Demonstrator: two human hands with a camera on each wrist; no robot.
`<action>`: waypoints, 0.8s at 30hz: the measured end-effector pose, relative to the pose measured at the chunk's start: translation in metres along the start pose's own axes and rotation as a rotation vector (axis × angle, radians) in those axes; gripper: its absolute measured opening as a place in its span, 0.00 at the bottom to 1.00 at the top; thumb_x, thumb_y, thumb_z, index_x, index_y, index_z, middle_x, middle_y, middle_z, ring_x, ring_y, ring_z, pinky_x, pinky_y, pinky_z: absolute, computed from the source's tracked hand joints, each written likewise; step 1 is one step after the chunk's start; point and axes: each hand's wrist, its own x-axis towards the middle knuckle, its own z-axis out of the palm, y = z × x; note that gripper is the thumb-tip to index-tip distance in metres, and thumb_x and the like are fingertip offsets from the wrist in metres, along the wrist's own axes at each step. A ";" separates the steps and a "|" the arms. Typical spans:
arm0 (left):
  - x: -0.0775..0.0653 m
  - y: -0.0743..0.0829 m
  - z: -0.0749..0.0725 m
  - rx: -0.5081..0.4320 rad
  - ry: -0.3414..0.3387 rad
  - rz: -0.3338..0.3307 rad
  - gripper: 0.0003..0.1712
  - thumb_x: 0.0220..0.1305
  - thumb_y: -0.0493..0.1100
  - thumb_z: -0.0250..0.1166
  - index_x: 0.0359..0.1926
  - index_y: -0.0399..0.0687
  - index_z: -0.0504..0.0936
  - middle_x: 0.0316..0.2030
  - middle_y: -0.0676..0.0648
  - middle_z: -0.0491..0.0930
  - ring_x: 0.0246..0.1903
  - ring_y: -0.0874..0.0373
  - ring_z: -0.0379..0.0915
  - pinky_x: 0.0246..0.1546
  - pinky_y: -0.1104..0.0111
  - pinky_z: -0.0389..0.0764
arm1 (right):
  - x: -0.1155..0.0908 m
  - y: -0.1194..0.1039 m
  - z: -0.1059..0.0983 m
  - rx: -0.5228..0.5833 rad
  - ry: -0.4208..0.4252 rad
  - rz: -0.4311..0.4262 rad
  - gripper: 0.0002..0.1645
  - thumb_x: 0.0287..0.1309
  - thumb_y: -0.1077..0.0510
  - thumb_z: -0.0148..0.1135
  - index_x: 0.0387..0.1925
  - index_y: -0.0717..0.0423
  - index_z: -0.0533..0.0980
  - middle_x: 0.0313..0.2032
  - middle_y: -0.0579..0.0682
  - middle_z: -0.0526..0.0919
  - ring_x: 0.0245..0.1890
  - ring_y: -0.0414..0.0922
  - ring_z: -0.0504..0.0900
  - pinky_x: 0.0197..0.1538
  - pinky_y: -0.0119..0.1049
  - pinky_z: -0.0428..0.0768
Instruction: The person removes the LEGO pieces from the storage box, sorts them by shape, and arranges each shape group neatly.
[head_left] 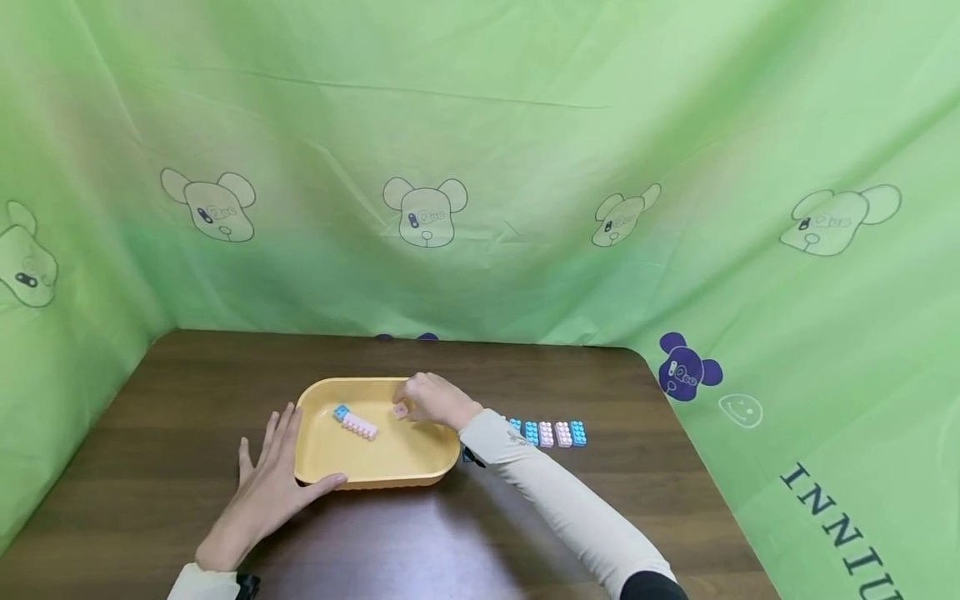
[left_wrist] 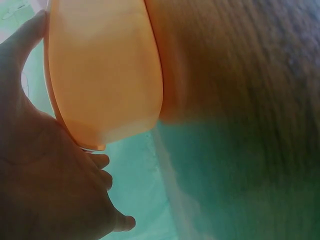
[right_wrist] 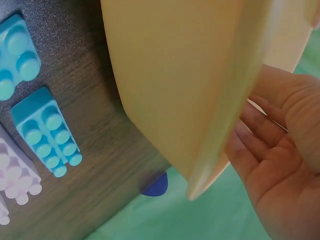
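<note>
A yellow tray (head_left: pixel 420 477) with rounded corners stands on the table. My left hand (head_left: pixel 272 475) lies against its left side with fingers spread and fairly straight, the thumb at the front rim. In the left wrist view the tray's outer wall (left_wrist: pixel 107 70) rests beside the palm. Over the tray's right half, my right hand (head_left: pixel 435 400) pinches a small pale pink building block (head_left: pixel 401 410) between thumb and fingers. Left of it in the tray lie a blue block (head_left: pixel 341 412) and a longer pink block (head_left: pixel 360 427), end to end. The right wrist view hides the pinched block behind the tray wall.
Right of the tray, blue blocks (head_left: pixel 577 433) and pink blocks (head_left: pixel 563 434) stand in a row, partly covered by my right sleeve (head_left: pixel 555 492). A green printed cloth (head_left: pixel 510 275) hangs behind the brown wooden table (head_left: pixel 645 500).
</note>
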 end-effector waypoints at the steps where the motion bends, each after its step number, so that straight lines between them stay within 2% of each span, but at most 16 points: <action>1: 0.000 0.000 0.000 0.000 0.000 -0.001 0.76 0.59 0.73 0.72 0.85 0.37 0.37 0.83 0.31 0.41 0.81 0.30 0.34 0.68 0.22 0.30 | 0.001 0.000 0.001 0.004 -0.007 0.000 0.07 0.59 0.68 0.76 0.39 0.59 0.89 0.39 0.49 0.92 0.37 0.42 0.89 0.45 0.27 0.84; 2: 0.000 0.000 0.001 0.001 0.001 -0.002 0.76 0.59 0.73 0.72 0.85 0.37 0.37 0.83 0.31 0.41 0.81 0.30 0.34 0.68 0.22 0.30 | 0.002 0.000 0.002 0.006 -0.012 0.002 0.06 0.59 0.70 0.74 0.35 0.57 0.88 0.34 0.47 0.91 0.33 0.40 0.87 0.42 0.25 0.82; 4: 0.000 0.000 0.001 -0.002 0.003 0.000 0.76 0.59 0.73 0.72 0.85 0.36 0.37 0.83 0.31 0.42 0.81 0.30 0.34 0.68 0.22 0.30 | 0.004 0.000 0.003 0.005 -0.021 0.011 0.11 0.58 0.73 0.70 0.27 0.55 0.84 0.26 0.43 0.84 0.27 0.36 0.79 0.35 0.23 0.76; 7: 0.000 0.001 0.000 -0.005 0.000 -0.001 0.75 0.59 0.73 0.72 0.85 0.37 0.37 0.83 0.31 0.42 0.81 0.30 0.34 0.68 0.23 0.30 | 0.006 -0.001 0.004 0.000 -0.021 0.024 0.17 0.57 0.75 0.63 0.20 0.55 0.75 0.20 0.41 0.70 0.23 0.36 0.65 0.29 0.25 0.63; 11: -0.001 0.001 0.000 -0.004 -0.001 -0.007 0.75 0.59 0.73 0.72 0.85 0.38 0.37 0.83 0.31 0.42 0.81 0.30 0.34 0.69 0.23 0.30 | 0.008 -0.003 0.007 -0.026 -0.004 0.032 0.17 0.57 0.74 0.64 0.19 0.55 0.74 0.19 0.41 0.68 0.23 0.36 0.63 0.28 0.26 0.60; 14: -0.001 0.001 0.000 -0.006 0.004 -0.006 0.75 0.59 0.73 0.72 0.85 0.38 0.38 0.83 0.31 0.42 0.81 0.30 0.34 0.69 0.23 0.30 | 0.009 -0.005 0.010 -0.057 0.004 0.034 0.17 0.57 0.74 0.66 0.20 0.54 0.74 0.20 0.42 0.69 0.23 0.37 0.64 0.28 0.26 0.60; 19: -0.001 0.001 0.001 -0.016 0.008 -0.004 0.75 0.59 0.72 0.73 0.85 0.39 0.38 0.83 0.31 0.43 0.81 0.30 0.34 0.69 0.23 0.30 | 0.009 -0.005 0.018 -0.092 0.016 0.029 0.12 0.55 0.72 0.70 0.25 0.54 0.82 0.23 0.43 0.78 0.25 0.36 0.68 0.30 0.26 0.67; 24: -0.001 0.001 0.001 -0.010 0.016 -0.004 0.75 0.59 0.72 0.73 0.85 0.39 0.38 0.83 0.31 0.43 0.81 0.30 0.35 0.69 0.23 0.31 | 0.009 -0.004 0.021 -0.086 0.034 0.025 0.11 0.53 0.73 0.71 0.28 0.54 0.85 0.26 0.45 0.85 0.25 0.37 0.72 0.30 0.26 0.70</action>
